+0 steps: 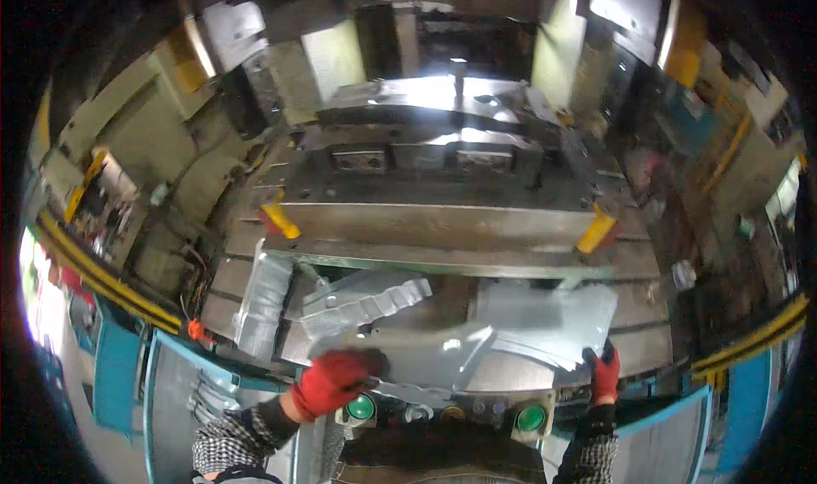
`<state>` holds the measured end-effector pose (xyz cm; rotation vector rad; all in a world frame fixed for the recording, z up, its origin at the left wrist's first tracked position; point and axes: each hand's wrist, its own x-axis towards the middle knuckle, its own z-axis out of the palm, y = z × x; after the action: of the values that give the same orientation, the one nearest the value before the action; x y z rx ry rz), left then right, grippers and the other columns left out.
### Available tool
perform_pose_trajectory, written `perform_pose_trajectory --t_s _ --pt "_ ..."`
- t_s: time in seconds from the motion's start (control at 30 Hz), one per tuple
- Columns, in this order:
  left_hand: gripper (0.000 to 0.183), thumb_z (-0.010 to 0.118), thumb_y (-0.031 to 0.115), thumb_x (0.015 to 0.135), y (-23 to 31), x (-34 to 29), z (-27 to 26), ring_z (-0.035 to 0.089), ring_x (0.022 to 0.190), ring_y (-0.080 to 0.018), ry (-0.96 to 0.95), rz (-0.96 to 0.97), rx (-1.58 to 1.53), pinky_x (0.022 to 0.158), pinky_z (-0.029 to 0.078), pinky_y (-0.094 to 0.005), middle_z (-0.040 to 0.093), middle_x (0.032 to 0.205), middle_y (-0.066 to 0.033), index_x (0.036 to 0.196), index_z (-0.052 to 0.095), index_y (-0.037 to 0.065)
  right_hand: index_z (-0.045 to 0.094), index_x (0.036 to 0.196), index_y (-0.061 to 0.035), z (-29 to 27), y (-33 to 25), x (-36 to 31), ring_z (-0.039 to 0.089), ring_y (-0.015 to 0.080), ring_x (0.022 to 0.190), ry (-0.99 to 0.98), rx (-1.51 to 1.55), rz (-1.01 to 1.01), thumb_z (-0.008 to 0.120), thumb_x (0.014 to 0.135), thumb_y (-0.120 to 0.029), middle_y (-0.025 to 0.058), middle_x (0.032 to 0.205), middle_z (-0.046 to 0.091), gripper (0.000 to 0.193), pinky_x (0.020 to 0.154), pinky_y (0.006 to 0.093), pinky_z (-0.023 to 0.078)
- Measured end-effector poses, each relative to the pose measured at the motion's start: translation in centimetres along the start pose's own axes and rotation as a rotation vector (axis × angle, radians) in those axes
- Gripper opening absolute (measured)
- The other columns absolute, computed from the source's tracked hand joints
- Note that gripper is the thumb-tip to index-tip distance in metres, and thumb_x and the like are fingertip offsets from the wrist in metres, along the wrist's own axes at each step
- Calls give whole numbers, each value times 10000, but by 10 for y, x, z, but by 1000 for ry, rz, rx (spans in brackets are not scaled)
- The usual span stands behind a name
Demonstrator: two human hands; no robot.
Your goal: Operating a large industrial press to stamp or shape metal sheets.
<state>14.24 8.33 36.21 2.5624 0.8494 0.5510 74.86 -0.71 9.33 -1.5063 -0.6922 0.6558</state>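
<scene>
My left hand (339, 382), in a red glove with dark fingers, is closed at the left end of a grey sheet-metal part (434, 358). This part is tilted and lies above the front of the press bed. My right hand (604, 373), gloved the same way, pinches the near right corner of flat metal sheets (553, 318), fanned in a stack on the bed. Left of the stack lie a ribbed metal strip (370, 309) and other sheet pieces. The left fingertips are partly hidden and slightly blurred.
Behind the sheets stands a heavy die block (442, 224) with yellow posts (598, 231) at its front corners. Green buttons (360, 407) sit on the panel before me. Blue-framed bins (191, 378) flank it, and bent metal pieces (265, 301) rest at the bed's left.
</scene>
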Motion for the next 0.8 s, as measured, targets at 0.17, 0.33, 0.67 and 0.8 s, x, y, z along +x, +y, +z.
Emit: perform_pose_trajectory --t_s 0.17,0.33,0.67,0.8 --pt "623 713 211 770 -39 -59 96 551 1273 -282 -118 -56 204 1016 460 -452 588 1376 -94 1371 568 133 624 1254 1 -62 76 33 632 160 892 46 71 107 625 858 25 59 1062 677 397 800 313 513" --pt "585 681 253 840 -60 -73 130 501 1329 -270 -138 -28 319 1044 440 -456 557 1414 -89 1398 543 147 709 1054 -14 -90 101 71 617 141 696 23 90 162 643 887 -32 34 863 697 180 643 296 502" --pt "298 769 232 820 -61 69 -58 646 849 -310 197 -97 239 791 518 -418 676 970 -127 1047 682 58 710 966 -23 -68 79 56 603 138 621 123 125 195 707 895 -122 34 773 673 123 546 298 471" --pt "310 746 165 866 -89 195 -170 658 1007 -324 677 -104 128 842 516 -420 668 1053 -166 1134 635 55 722 1020 2 -61 78 52 650 153 688 139 136 157 699 900 -149 71 851 716 194 597 303 503"
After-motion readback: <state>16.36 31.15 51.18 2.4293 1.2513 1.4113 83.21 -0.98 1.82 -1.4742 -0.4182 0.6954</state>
